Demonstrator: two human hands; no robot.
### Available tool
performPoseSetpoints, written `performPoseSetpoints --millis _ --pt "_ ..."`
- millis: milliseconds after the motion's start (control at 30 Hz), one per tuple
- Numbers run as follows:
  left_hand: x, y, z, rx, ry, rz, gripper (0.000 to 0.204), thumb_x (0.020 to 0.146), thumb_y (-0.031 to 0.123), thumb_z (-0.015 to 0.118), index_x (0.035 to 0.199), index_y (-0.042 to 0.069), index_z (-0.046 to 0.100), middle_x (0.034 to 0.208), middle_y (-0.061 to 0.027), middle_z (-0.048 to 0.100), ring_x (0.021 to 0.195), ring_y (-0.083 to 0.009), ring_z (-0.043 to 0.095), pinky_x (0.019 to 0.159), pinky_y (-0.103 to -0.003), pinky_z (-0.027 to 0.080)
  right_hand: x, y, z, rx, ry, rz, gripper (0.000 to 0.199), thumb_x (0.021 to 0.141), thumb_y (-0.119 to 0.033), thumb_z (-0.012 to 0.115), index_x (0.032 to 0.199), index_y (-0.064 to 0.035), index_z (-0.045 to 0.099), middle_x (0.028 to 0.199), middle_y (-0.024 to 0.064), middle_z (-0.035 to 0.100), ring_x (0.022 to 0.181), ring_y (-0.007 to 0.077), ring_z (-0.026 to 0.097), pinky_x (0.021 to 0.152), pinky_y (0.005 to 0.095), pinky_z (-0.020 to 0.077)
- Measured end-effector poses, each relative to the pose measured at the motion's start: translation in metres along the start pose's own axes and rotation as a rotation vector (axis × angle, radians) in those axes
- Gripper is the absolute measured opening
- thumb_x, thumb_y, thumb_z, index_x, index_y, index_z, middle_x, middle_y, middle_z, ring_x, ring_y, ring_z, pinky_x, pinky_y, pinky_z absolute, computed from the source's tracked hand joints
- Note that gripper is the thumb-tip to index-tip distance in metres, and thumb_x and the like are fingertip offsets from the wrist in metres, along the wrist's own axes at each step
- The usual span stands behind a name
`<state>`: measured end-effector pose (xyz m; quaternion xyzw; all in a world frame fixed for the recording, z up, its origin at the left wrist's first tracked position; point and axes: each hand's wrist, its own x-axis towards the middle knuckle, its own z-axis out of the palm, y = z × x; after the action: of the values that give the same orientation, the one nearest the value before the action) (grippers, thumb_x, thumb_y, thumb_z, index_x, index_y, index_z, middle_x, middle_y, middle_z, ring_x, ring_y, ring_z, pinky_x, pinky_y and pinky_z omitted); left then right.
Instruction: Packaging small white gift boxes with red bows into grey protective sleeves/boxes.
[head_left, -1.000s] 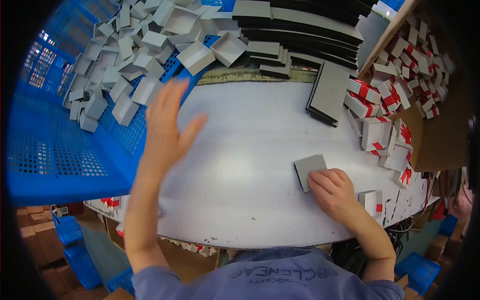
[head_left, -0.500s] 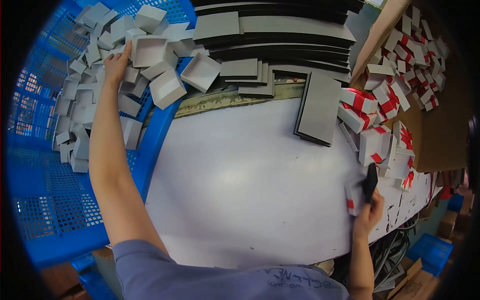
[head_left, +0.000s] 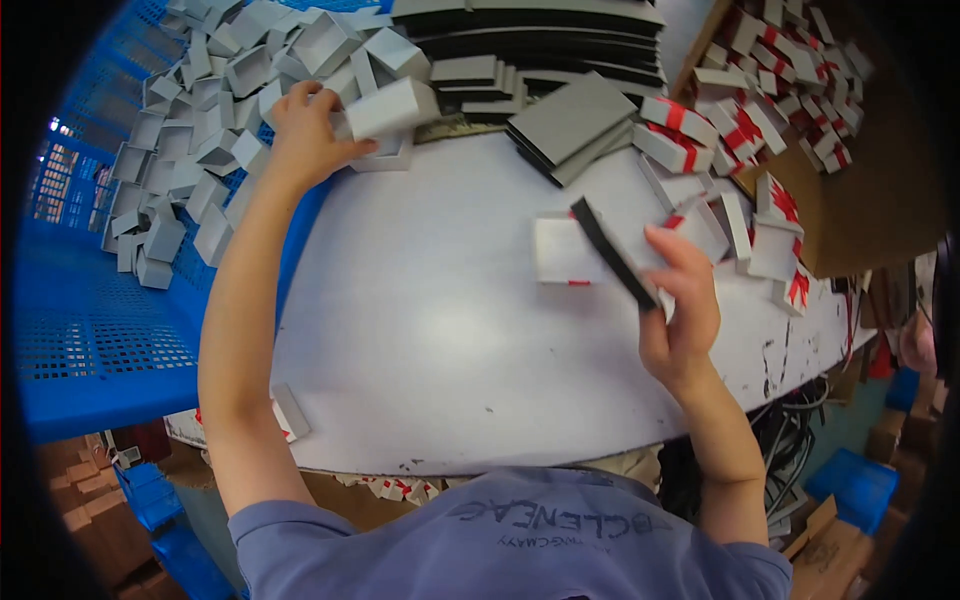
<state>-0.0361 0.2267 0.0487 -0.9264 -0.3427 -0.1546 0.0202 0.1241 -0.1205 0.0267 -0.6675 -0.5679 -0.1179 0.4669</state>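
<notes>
Near right: right hand [head_left: 678,305] gripping a dark flat card [head_left: 612,252] and a white box with red marks [head_left: 565,251] above the white table [head_left: 430,300]. Far left: left hand [head_left: 305,135] grasping a grey open box [head_left: 390,108] at the blue crate's [head_left: 90,320] edge.

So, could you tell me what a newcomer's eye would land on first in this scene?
Probably the heap of small grey box trays filling the blue crate at upper left, where the left hand grips one grey tray at the crate's edge. Next, the right hand above the white table holds a thin dark card and a white sleeve, with red-and-white boxes heaped at upper right.
</notes>
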Motion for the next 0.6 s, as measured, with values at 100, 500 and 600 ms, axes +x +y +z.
performPoseSetpoints --millis 100,500,600 --pt "-0.021 -0.022 0.002 -0.125 0.060 0.045 0.054 0.057 0.031 0.081 0.097 0.002 0.060 0.119 -0.0175 0.046 0.113 -0.0356 0.038 0.094 -0.042 0.038 -0.033 -0.016 -0.015 -0.065 -0.254 -0.444 0.016 0.061 -0.005 0.059 0.074 -0.0042 0.052 0.098 0.0126 0.061 0.078 0.0208 0.058 0.063 0.0338 0.0454" --pt "-0.250 0.127 0.014 -0.628 -0.190 0.134 0.086 0.057 0.031 0.083 0.123 0.001 0.038 0.123 -0.0184 0.037 0.116 -0.0349 0.036 0.096 -0.043 0.031 -0.047 -0.022 0.002 0.027 -0.251 -0.121 0.032 0.060 -0.010 0.061 0.092 -0.0069 0.066 0.081 0.0040 0.055 0.069 0.0183 0.052 0.059 0.0309 0.0417" --pt "-0.248 0.146 0.021 -0.728 -0.108 0.163 0.100 0.057 0.029 0.083 0.133 0.005 0.023 0.129 -0.0205 0.033 0.117 -0.0388 0.034 0.097 -0.047 0.027 -0.043 -0.050 0.014 -0.039 -0.532 -0.510 0.030 0.061 -0.013 0.060 0.089 -0.0034 0.064 0.078 0.0031 0.052 0.066 0.0176 0.051 0.056 0.0295 0.0417"
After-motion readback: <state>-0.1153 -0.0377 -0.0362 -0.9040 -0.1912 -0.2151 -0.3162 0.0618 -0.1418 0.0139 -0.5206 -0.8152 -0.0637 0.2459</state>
